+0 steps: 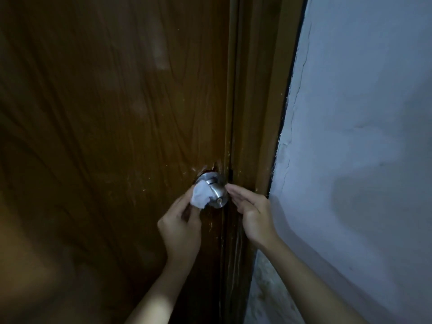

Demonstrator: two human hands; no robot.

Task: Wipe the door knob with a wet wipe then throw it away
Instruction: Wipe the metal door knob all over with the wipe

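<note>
A round silver door knob [217, 195] sticks out of the brown wooden door [112, 127] near its right edge. A crumpled white wet wipe [199, 195] is pressed against the knob's left side, and my left hand [181, 228] pinches it from below. My right hand [251, 210] is just right of the knob, fingers straight and together, their tips at the knob's right rim. The knob's left half is hidden by the wipe.
The brown door frame [257, 113] runs up beside the door. A pale blue-grey wall [362, 136] fills the right side, with cracked paint along the frame. The light is dim.
</note>
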